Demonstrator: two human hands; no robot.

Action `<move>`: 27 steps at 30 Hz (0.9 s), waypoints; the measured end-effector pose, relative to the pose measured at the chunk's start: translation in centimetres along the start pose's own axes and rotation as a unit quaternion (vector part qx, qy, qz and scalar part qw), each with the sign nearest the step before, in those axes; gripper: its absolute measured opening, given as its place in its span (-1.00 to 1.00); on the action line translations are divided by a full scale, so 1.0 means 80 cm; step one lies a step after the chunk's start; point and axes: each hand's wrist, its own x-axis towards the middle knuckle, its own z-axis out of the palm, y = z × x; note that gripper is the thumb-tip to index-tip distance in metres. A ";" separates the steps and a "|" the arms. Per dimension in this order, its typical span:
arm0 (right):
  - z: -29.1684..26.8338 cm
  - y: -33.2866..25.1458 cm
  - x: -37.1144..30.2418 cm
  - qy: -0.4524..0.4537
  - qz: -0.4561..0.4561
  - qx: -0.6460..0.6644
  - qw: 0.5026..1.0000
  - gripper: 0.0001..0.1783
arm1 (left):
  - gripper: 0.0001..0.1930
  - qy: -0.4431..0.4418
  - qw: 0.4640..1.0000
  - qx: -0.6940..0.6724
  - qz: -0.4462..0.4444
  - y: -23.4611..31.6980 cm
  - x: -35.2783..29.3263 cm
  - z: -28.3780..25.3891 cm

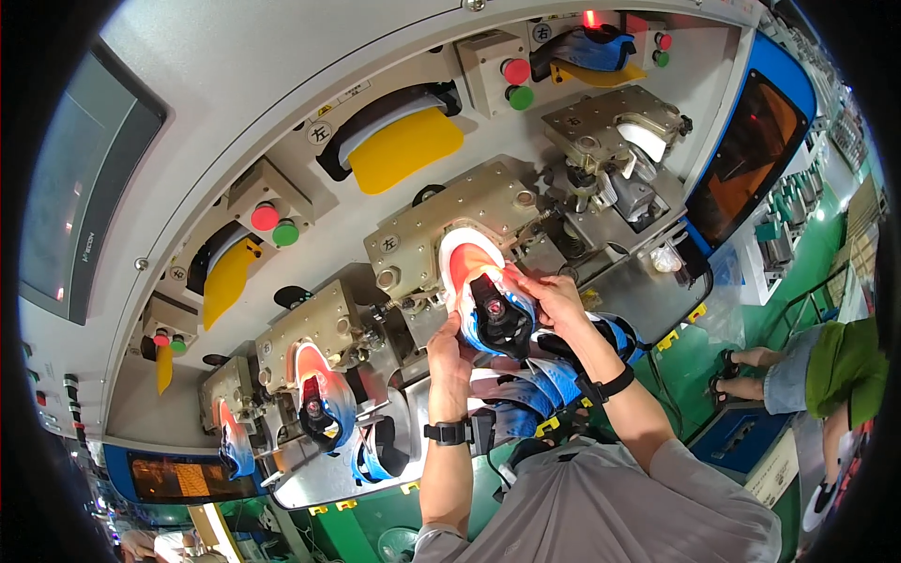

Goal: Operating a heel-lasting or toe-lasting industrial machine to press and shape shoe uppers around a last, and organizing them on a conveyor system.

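I have the left forearm [446, 493] rising almost upright from the lower edge, and the right forearm [640, 418] slanting in from the lower right. My left hand [449, 349] is closed on one side of an orange, white and blue shoe [514, 328]; my right hand [556, 302] grips the other, fingers bent. The shoe sits between them, toe pointing away, above the metal worktop [310, 485]. Just beyond stands a metal block [469, 206]; I can't tell whether they touch.

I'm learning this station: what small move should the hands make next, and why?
Perhaps ease the held shoe toe-first toward the metal fixture: left hand and right hand grip its sides, and its toe points that way; contact is unclear.
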 end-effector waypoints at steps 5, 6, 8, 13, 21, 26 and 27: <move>-0.004 0.002 0.000 -0.008 0.000 -0.018 1.000 -0.78 | -0.69 0.021 0.999 0.024 0.003 -0.003 0.002 0.000; -0.004 0.000 -0.002 -0.006 -0.003 -0.023 1.000 -0.77 | -0.69 0.022 0.999 0.023 0.006 -0.003 0.002 0.000; -0.003 0.003 -0.001 -0.010 -0.005 -0.015 1.000 -0.73 | -0.68 -0.011 1.000 0.017 0.013 -0.003 0.005 -0.003; -0.001 0.007 -0.001 -0.027 -0.004 0.009 1.000 -0.72 | -0.67 0.010 0.999 0.031 0.008 -0.002 0.004 -0.004; 0.003 0.012 -0.008 -0.051 -0.007 0.017 0.999 -0.74 | -0.64 0.020 0.999 -0.017 -0.022 -0.003 0.010 -0.015; -0.007 0.016 0.006 -0.038 -0.008 -0.011 0.999 -0.71 | -0.71 0.026 0.999 -0.009 -0.028 -0.015 0.013 -0.007; -0.010 0.017 0.007 -0.035 -0.012 -0.012 0.999 -0.71 | -0.71 0.030 0.999 -0.029 -0.024 -0.019 0.018 -0.006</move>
